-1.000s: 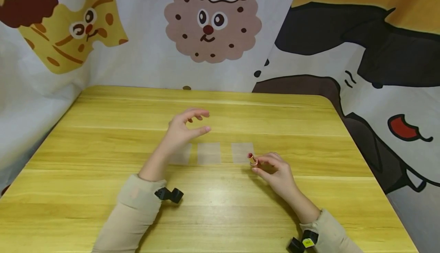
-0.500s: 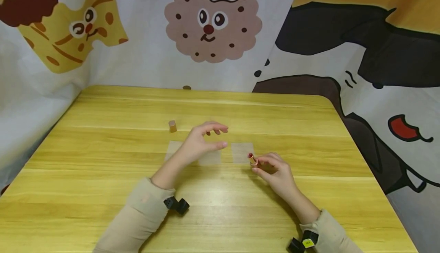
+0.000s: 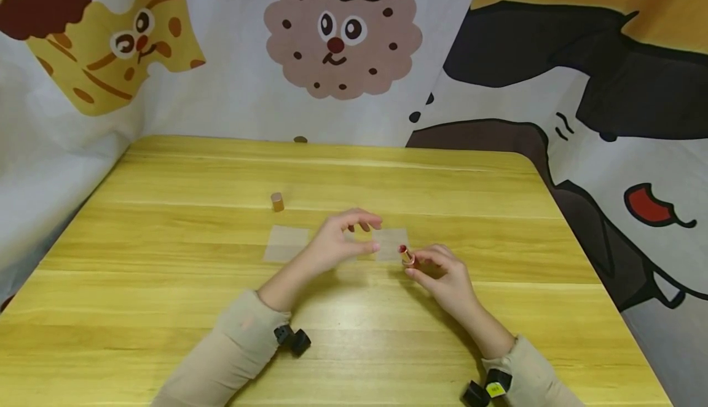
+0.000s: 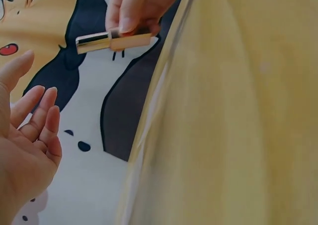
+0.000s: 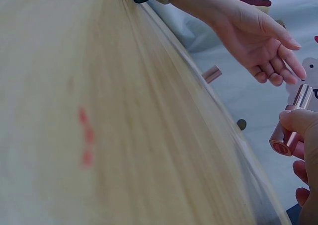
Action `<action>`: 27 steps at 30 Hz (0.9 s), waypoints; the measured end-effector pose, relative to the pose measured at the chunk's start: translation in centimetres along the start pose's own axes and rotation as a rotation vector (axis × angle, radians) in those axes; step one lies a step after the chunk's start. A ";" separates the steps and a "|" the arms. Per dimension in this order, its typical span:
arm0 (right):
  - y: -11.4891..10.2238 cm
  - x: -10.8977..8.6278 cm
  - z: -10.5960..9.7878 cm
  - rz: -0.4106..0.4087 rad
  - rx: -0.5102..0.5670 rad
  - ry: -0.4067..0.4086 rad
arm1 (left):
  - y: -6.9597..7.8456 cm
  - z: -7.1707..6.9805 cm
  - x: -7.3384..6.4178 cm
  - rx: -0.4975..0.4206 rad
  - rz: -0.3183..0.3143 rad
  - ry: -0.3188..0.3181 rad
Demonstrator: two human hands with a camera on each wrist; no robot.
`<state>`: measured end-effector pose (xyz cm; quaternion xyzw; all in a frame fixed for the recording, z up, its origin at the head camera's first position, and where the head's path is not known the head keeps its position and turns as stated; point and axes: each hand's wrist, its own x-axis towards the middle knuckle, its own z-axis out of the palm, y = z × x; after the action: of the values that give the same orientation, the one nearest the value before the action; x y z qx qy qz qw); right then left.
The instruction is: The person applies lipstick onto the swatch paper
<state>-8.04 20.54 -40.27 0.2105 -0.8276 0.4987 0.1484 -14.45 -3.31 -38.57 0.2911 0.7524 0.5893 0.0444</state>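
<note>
My right hand (image 3: 445, 275) pinches an uncapped lipstick (image 3: 408, 258) between thumb and fingers, its dark red tip pointing up and to the left in the head view. In the right wrist view the base of the lipstick (image 5: 283, 143) faces the camera. Just left of it hovers my left hand (image 3: 345, 242), thumb and fingers spread apart with nothing between them. A small gap separates this hand from the lipstick. The lipstick's cap (image 3: 277, 202) stands on the table farther back and to the left.
Pale translucent squares lie in a row on the wooden table (image 3: 354, 345): a left square (image 3: 284, 244), a right square (image 3: 391, 241), and a middle one mostly hidden behind my left hand. A cartoon-printed curtain (image 3: 221, 106) hangs beyond the table's far edge.
My left hand has moved right and nearer, away from the cap, which it hid at first, and toward the lipstick. My right hand and the lipstick have stayed in place.
</note>
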 end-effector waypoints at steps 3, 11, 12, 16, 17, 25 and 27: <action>0.0 0.0 0.0 -0.006 -0.006 -0.001 | -0.1 0.5 -0.1 -0.022 -0.009 -0.017; 0.0 0.0 0.0 -0.027 -0.003 -0.010 | -0.6 2.0 -0.3 -0.035 -0.024 -0.032; 0.0 0.0 0.1 -0.031 0.001 -0.011 | -0.7 2.2 -0.4 -0.036 -0.022 -0.036; 0.0 0.0 0.1 -0.051 0.017 -0.011 | -0.9 2.8 -0.5 -0.049 -0.025 -0.049; 0.0 0.0 0.2 -0.055 0.021 -0.012 | -1.0 2.9 -0.6 -0.052 -0.027 -0.051; -0.4 -0.1 0.3 -0.058 0.042 -0.033 | -1.3 3.7 -0.9 -0.091 -0.054 -0.078; -0.4 -0.1 0.3 -0.052 0.044 -0.041 | -1.5 3.9 -1.0 -0.094 -0.056 -0.081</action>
<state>-7.72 20.13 -40.12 0.2454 -0.8134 0.5085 0.1399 -12.61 -0.61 -41.36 0.2910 0.7292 0.6103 0.1051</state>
